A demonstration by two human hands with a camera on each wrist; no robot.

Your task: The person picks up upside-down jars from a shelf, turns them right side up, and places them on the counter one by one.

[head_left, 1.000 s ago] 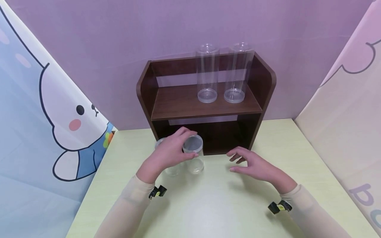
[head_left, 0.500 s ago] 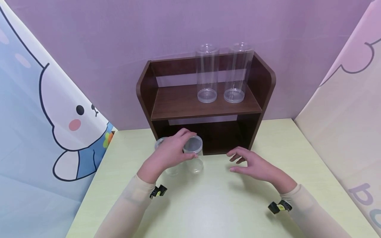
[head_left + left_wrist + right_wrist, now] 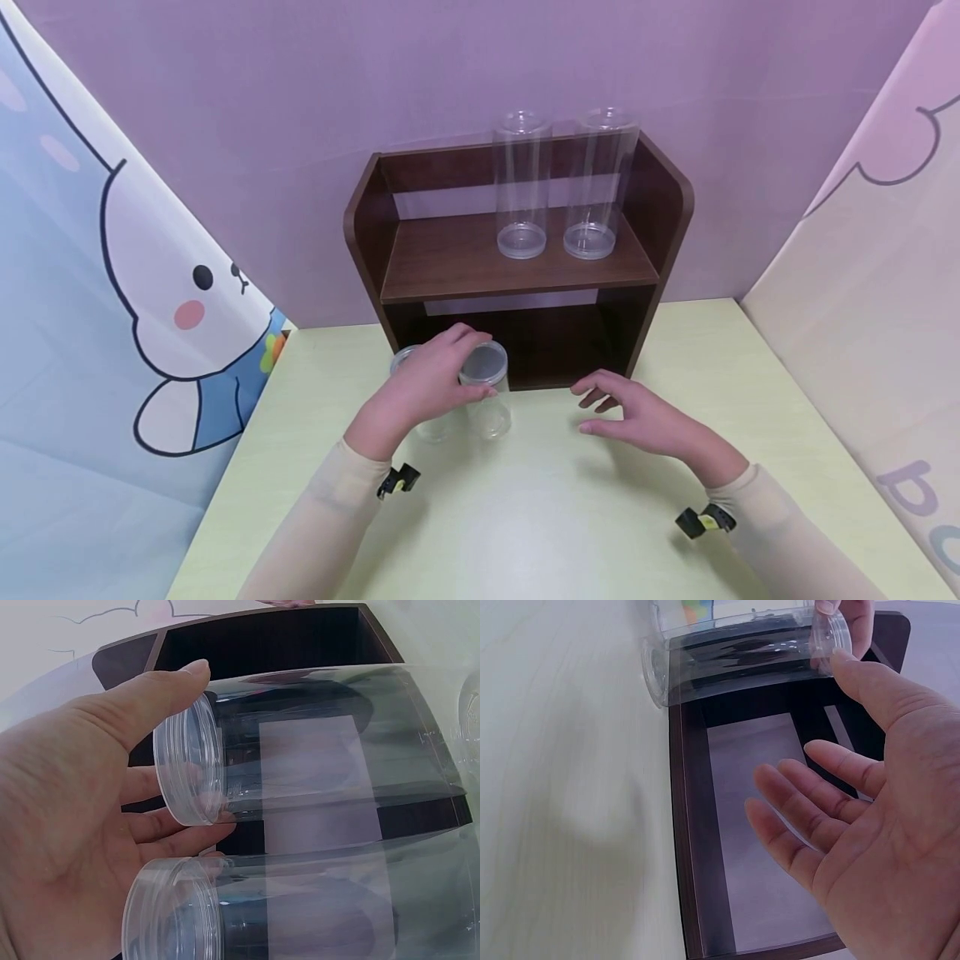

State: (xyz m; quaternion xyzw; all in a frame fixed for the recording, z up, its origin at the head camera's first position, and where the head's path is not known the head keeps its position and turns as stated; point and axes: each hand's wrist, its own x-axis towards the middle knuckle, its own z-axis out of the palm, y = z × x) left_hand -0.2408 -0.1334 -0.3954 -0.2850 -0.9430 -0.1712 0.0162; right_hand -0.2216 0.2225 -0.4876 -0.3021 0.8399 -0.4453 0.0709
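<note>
My left hand point(image 3: 423, 387) grips the top of a clear plastic jar point(image 3: 487, 392) that stands on the table in front of the shelf's lower opening. In the left wrist view the thumb and fingers point(image 3: 161, 694) curl round the jar's lidded rim point(image 3: 191, 765). A second clear jar point(image 3: 412, 367) stands just left of it, mostly hidden by the hand, and shows as the lower jar point(image 3: 262, 915) in the left wrist view. My right hand point(image 3: 637, 417) hovers open over the table to the right, palm inward, holding nothing. The held jar point(image 3: 735, 652) also appears in the right wrist view.
A dark brown wooden shelf point(image 3: 517, 267) stands at the back of the pale green table point(image 3: 555, 517). Two tall clear cylinders point(image 3: 521, 183) point(image 3: 600, 179) stand on its upper board. Patterned cloth walls close in the left and right sides.
The held jar has shifted very slightly under my left hand. My right hand has stayed in place.
</note>
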